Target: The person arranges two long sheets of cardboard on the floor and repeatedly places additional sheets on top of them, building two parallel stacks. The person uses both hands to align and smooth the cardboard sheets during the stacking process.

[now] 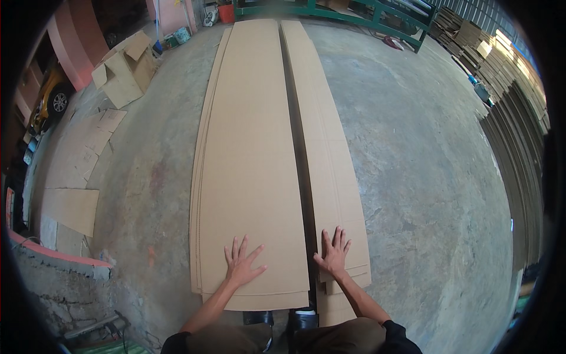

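Note:
Two long panels of brown cardboard lie side by side in front of me, with a dark narrow gap between them. My left hand rests flat with spread fingers near the close end of the wide left panel. Under its left edge the rims of other sheets show. My right hand lies with fingers apart on the narrower right panel, its thumb reaching toward the gap. Below that panel's near end another cardboard piece sticks out beside my shoes. Neither hand grips anything.
An open cardboard box and flattened cardboard lie on the concrete floor to the left. A green metal frame stands beyond the panels' far end. Stacked cardboard sheets line the right side. A low pink-topped wall is at near left.

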`<move>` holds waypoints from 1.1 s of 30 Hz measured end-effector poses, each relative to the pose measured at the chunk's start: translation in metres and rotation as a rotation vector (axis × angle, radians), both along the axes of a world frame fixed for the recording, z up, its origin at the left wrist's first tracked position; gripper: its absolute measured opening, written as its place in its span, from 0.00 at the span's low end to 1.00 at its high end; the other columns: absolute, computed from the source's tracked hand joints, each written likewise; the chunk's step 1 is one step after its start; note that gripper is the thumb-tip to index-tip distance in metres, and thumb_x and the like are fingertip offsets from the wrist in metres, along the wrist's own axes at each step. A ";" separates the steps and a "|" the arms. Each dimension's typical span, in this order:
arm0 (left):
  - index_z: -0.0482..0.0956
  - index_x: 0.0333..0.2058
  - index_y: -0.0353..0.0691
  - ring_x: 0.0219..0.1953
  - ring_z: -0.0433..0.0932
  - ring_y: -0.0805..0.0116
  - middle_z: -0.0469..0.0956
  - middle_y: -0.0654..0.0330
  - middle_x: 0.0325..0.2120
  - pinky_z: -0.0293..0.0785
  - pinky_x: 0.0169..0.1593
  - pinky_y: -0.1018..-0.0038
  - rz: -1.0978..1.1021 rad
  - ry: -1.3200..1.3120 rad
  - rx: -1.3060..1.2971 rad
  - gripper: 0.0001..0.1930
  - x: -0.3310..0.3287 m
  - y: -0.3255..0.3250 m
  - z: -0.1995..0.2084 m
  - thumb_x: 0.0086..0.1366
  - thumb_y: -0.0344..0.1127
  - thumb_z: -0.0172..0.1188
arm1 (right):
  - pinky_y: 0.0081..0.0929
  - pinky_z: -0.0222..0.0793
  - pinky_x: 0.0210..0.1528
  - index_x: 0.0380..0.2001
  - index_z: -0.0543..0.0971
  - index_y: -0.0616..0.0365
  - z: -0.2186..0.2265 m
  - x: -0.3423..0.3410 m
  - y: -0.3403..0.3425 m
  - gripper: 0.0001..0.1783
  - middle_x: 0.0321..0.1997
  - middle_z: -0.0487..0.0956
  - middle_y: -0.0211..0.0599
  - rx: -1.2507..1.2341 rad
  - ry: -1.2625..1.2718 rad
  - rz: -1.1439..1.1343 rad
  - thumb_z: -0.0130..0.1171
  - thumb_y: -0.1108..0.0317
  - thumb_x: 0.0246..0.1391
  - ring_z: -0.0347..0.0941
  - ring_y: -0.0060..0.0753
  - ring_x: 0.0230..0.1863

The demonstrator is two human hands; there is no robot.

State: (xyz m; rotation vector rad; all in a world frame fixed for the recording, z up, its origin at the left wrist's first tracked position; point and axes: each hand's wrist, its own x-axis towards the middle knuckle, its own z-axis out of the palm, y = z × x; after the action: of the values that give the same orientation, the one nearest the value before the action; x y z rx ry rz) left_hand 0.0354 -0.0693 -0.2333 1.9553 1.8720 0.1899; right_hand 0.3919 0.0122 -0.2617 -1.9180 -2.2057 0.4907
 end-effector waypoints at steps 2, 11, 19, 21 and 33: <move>0.68 0.75 0.75 0.83 0.27 0.34 0.37 0.49 0.84 0.24 0.75 0.23 0.000 -0.002 -0.002 0.43 0.000 0.000 0.000 0.62 0.70 0.68 | 0.85 0.27 0.78 0.83 0.56 0.36 -0.001 0.001 0.001 0.64 0.88 0.36 0.64 0.005 -0.003 0.004 0.76 0.46 0.45 0.29 0.72 0.87; 0.67 0.75 0.76 0.83 0.27 0.34 0.38 0.50 0.84 0.24 0.75 0.23 0.003 -0.004 0.001 0.43 -0.001 -0.001 -0.001 0.62 0.70 0.68 | 0.85 0.27 0.78 0.83 0.56 0.36 -0.002 0.001 0.001 0.64 0.88 0.36 0.64 0.003 -0.010 0.009 0.74 0.44 0.45 0.29 0.72 0.87; 0.68 0.75 0.76 0.83 0.28 0.34 0.38 0.49 0.84 0.24 0.75 0.23 0.004 -0.009 0.003 0.43 0.000 0.000 0.001 0.62 0.69 0.68 | 0.85 0.27 0.78 0.83 0.55 0.36 -0.004 0.001 0.000 0.64 0.88 0.36 0.64 0.005 -0.013 0.012 0.74 0.44 0.45 0.29 0.72 0.87; 0.68 0.75 0.76 0.83 0.28 0.34 0.38 0.49 0.84 0.24 0.75 0.23 0.003 -0.012 0.010 0.43 0.000 -0.001 0.000 0.62 0.69 0.68 | 0.85 0.27 0.78 0.83 0.55 0.36 -0.004 0.002 0.000 0.64 0.88 0.36 0.64 0.008 -0.015 0.015 0.74 0.44 0.45 0.29 0.73 0.87; 0.69 0.75 0.75 0.83 0.26 0.34 0.37 0.49 0.84 0.24 0.74 0.22 0.003 -0.042 -0.021 0.43 -0.005 0.000 -0.001 0.62 0.69 0.69 | 0.82 0.26 0.80 0.83 0.57 0.33 0.002 -0.003 -0.001 0.63 0.88 0.39 0.63 0.000 0.010 -0.002 0.76 0.45 0.45 0.29 0.69 0.88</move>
State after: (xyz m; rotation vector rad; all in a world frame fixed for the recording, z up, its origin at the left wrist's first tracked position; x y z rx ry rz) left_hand 0.0302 -0.0696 -0.2342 1.9198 1.8430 0.2094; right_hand 0.3888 0.0116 -0.2595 -1.9141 -2.1972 0.4983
